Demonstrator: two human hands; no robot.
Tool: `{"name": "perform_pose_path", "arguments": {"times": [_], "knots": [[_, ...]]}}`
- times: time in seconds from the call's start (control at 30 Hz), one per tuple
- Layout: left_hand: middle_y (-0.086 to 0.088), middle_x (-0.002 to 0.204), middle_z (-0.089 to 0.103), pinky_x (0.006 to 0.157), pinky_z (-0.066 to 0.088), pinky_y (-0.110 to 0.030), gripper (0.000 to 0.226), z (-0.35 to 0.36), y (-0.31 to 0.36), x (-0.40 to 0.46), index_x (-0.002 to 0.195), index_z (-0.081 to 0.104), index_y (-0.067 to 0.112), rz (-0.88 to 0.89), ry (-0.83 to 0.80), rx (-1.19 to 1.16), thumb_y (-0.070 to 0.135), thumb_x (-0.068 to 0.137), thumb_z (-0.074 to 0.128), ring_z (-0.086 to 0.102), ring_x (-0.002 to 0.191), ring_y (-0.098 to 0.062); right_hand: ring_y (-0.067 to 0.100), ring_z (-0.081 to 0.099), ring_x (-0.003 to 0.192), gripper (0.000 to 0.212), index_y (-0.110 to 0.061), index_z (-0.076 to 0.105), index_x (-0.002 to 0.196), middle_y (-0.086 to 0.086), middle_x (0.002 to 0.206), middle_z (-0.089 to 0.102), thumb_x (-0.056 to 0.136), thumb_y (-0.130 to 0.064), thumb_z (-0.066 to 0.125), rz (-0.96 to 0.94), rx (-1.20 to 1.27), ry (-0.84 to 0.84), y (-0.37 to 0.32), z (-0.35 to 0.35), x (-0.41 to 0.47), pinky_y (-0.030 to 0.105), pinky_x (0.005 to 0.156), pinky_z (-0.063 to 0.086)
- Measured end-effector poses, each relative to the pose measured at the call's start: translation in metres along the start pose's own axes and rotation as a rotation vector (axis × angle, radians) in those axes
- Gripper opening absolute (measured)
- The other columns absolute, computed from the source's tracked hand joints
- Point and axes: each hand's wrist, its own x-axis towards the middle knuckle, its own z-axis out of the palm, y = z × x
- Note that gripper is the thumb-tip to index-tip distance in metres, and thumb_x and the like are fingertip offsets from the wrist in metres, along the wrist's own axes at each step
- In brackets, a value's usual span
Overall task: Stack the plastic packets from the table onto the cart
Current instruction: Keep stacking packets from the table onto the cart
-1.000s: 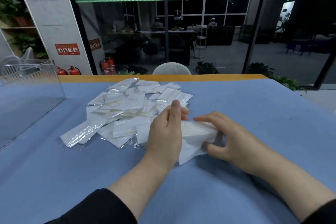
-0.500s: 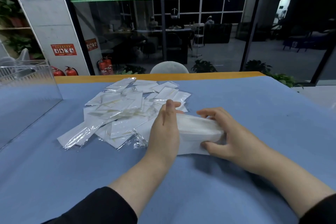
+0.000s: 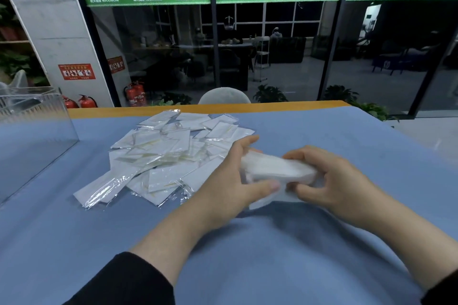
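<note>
A loose heap of clear plastic packets [image 3: 158, 156] with white inserts lies on the blue table [image 3: 247, 255], left of centre. Between my hands is a gathered bundle of white packets [image 3: 275, 168], raised a little off the cloth. My left hand [image 3: 230, 181] grips its left end, thumb under and fingers over the top. My right hand [image 3: 334, 178] grips its right end with curled fingers. No cart is in view.
A clear acrylic box [image 3: 32, 131] stands on the table at the left edge. The table's orange far edge [image 3: 223, 106] runs before a glass wall, with a grey chair back [image 3: 224, 96] just behind it.
Both hands have closed round the bundle and lifted it slightly; my left thumb has come under its front. The camera has tilted up a little.
</note>
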Motion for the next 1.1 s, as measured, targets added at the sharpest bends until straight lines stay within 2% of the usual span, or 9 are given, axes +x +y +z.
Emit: {"name": "perform_pose_path", "arguments": {"times": [0.03, 0.1, 0.23, 0.3, 0.53, 0.67, 0.87, 1.0, 1.1], "knots": [[0.013, 0.132, 0.051, 0.098, 0.048, -0.02, 0.082, -0.003, -0.003, 0.001, 0.143, 0.032, 0.053, 0.005, -0.05, 0.077, 0.04, 0.078, 0.079, 0.059, 0.113, -0.004, 0.006, 0.06, 0.099, 0.042, -0.039, 0.064, 0.109, -0.021, 0.106, 0.062, 0.082, -0.009, 0.077, 0.007, -0.002, -0.013, 0.0, -0.003, -0.003, 0.017, 0.08, 0.046], [0.012, 0.128, 0.052, 0.097, 0.05, -0.027, 0.08, -0.004, -0.005, 0.001, 0.143, 0.03, 0.055, -0.031, -0.107, 0.189, 0.031, 0.082, 0.077, 0.06, 0.106, -0.005, 0.004, 0.059, 0.105, 0.045, -0.043, 0.061, 0.114, -0.023, 0.111, 0.06, 0.084, -0.016, 0.078, 0.035, -0.008, -0.064, 0.005, -0.001, -0.009, 0.015, 0.084, 0.044], [0.01, 0.104, 0.06, 0.072, 0.052, -0.026, 0.067, 0.001, -0.005, 0.002, 0.135, 0.035, 0.052, -0.044, -0.118, 0.189, 0.02, 0.088, 0.07, 0.059, 0.073, -0.007, -0.001, 0.058, 0.102, 0.065, -0.051, 0.046, 0.128, -0.024, 0.116, 0.053, 0.08, -0.03, 0.084, 0.166, 0.093, 0.043, 0.012, 0.002, -0.017, 0.009, 0.082, 0.043], [0.008, 0.104, 0.061, 0.064, 0.049, -0.028, 0.07, 0.005, -0.004, 0.001, 0.132, 0.034, 0.056, -0.047, -0.127, 0.131, 0.014, 0.087, 0.069, 0.056, 0.067, -0.009, -0.001, 0.059, 0.1, 0.072, -0.05, 0.041, 0.133, -0.019, 0.118, 0.054, 0.079, -0.033, 0.085, 0.224, 0.14, 0.037, 0.012, 0.002, -0.019, 0.008, 0.083, 0.044], [0.014, 0.119, 0.052, 0.063, 0.046, -0.02, 0.086, 0.019, -0.005, 0.0, 0.138, 0.025, 0.061, -0.001, -0.081, 0.051, 0.012, 0.085, 0.071, 0.059, 0.071, -0.003, 0.006, 0.064, 0.095, 0.07, -0.052, 0.037, 0.132, -0.011, 0.12, 0.057, 0.084, -0.023, 0.08, 0.247, 0.2, -0.002, 0.006, 0.006, -0.026, 0.015, 0.084, 0.048], [0.0, 0.099, 0.059, 0.063, 0.049, -0.025, 0.085, 0.008, -0.002, 0.001, 0.139, 0.026, 0.058, -0.023, -0.107, 0.13, 0.014, 0.084, 0.073, 0.055, 0.064, -0.006, 0.006, 0.063, 0.093, 0.06, -0.051, 0.046, 0.127, -0.011, 0.116, 0.061, 0.086, -0.018, 0.076, 0.25, 0.162, -0.015, 0.005, 0.001, -0.027, 0.014, 0.08, 0.048], [0.001, 0.094, 0.058, 0.057, 0.043, -0.02, 0.086, 0.007, 0.002, -0.003, 0.139, 0.022, 0.06, -0.033, -0.144, 0.109, 0.014, 0.085, 0.071, 0.05, 0.055, -0.003, 0.006, 0.06, 0.095, 0.056, -0.045, 0.052, 0.123, -0.018, 0.114, 0.06, 0.086, -0.008, 0.073, 0.198, 0.168, 0.054, -0.004, -0.001, -0.032, 0.014, 0.081, 0.048], [-0.01, 0.088, 0.059, 0.061, 0.043, -0.031, 0.084, 0.016, 0.002, -0.005, 0.133, 0.02, 0.067, -0.036, -0.189, 0.152, 0.014, 0.085, 0.065, 0.049, 0.06, -0.014, 0.01, 0.061, 0.094, 0.063, -0.053, 0.044, 0.127, -0.014, 0.116, 0.058, 0.088, -0.014, 0.072, 0.241, 0.12, 0.014, -0.005, -0.002, -0.043, 0.02, 0.085, 0.052], [-0.014, 0.094, 0.061, 0.063, 0.046, -0.028, 0.083, 0.018, 0.005, -0.006, 0.133, 0.021, 0.064, -0.016, -0.19, 0.174, 0.013, 0.086, 0.067, 0.052, 0.063, -0.013, 0.003, 0.058, 0.095, 0.059, -0.05, 0.046, 0.127, -0.016, 0.116, 0.057, 0.088, -0.014, 0.073, 0.245, 0.098, 0.052, -0.007, -0.005, -0.048, 0.012, 0.081, 0.047]]}}
